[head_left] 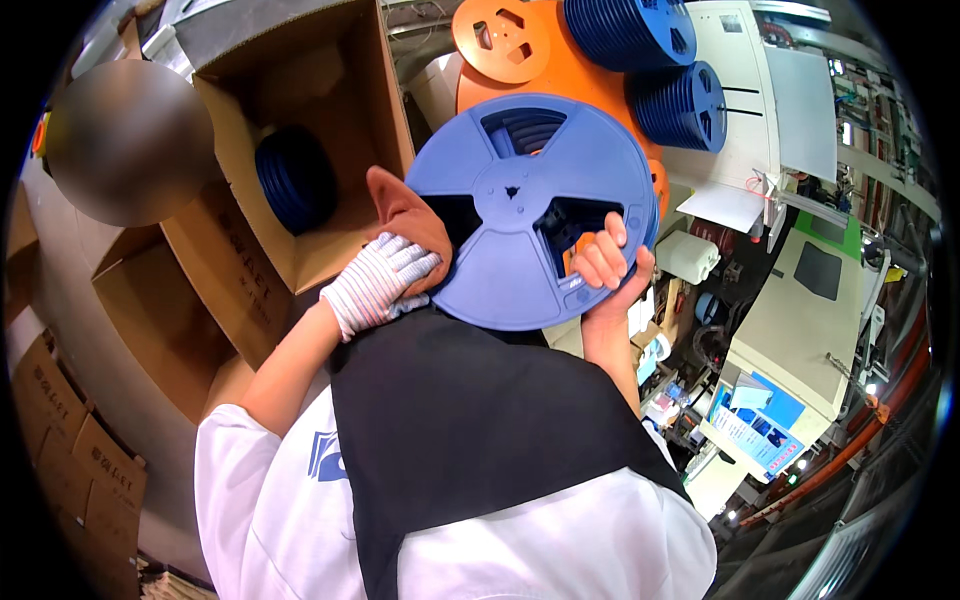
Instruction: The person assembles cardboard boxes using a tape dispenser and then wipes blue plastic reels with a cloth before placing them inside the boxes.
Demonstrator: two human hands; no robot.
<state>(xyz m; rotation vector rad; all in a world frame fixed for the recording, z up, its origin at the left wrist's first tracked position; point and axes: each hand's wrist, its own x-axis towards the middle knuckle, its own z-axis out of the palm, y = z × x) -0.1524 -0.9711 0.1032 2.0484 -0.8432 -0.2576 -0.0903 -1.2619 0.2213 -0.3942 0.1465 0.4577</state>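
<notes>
A large blue plastic reel is held flat in front of my chest; its face has three cut-out windows. The fingers of my bare right hand curl through the lower right window, with the thumb at the outer rim. My left hand wears a white striped knit glove and sits by the reel's left edge. Its fingers are bent over a reddish-brown, glove-like piece with a pointed tip, which overlaps the reel's rim. The palm side of this hand is hidden.
An open cardboard box at the upper left holds dark blue reels. Stacks of blue reels and an orange reel stand at the far side. Several cartons are at the left. A beige machine stands at the right.
</notes>
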